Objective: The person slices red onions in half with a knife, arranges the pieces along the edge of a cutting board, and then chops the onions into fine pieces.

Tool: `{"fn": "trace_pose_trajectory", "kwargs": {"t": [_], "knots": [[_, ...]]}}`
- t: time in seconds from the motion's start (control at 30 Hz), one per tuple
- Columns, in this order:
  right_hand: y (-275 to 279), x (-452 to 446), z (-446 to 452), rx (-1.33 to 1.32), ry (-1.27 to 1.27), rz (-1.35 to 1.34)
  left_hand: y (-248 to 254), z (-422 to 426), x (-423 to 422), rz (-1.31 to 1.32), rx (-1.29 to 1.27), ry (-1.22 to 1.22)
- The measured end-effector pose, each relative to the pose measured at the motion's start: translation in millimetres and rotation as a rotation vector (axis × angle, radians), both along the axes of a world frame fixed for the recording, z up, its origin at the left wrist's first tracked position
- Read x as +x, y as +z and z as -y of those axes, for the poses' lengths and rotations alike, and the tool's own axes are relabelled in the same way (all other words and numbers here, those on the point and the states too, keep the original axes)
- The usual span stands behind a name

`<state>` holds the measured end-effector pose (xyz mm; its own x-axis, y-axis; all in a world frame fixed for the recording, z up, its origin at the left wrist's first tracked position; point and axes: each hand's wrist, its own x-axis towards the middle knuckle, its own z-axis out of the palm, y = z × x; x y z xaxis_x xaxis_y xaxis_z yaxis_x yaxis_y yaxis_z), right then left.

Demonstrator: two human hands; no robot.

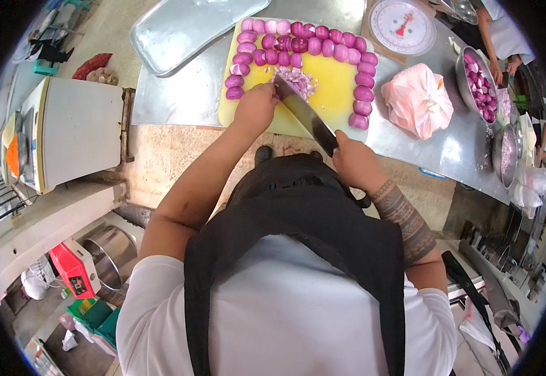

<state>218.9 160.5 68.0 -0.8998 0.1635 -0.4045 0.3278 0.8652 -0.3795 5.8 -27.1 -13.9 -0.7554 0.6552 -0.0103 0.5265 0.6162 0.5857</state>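
My right hand (356,163) is wrapped round the handle of a large kitchen knife (303,114). The blade slants up and left over the yellow-green cutting board (332,84). By the blade's tip is my left hand (255,108), its fingers curled closed; what they grip, if anything, is hidden. A small heap of chopped red onion (298,81) lies beside the blade, partly under it. Peeled red onions (315,46) line the far side of the board in rows and run down both its sides.
A metal tray (179,31) lies at the table's far left. To the right are a dial scale (403,26), a tied pink plastic bag (417,100), a metal bowl of purple onion pieces (478,88) and another bowl (505,156). Another person's hand (512,65) shows at far right.
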Motion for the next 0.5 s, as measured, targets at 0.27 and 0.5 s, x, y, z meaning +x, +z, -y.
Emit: {"fn": "trace_pose_trajectory", "kwargs": {"t": [0.27, 0.5], "knots": [[5, 2, 1, 0.031, -0.047, -0.014, -2, 8, -7, -0.168, 0.058, -0.212], [10, 5, 7, 0.088, 0.006, -0.016, -9, -2, -1, -0.130, 0.002, -0.098]]}}
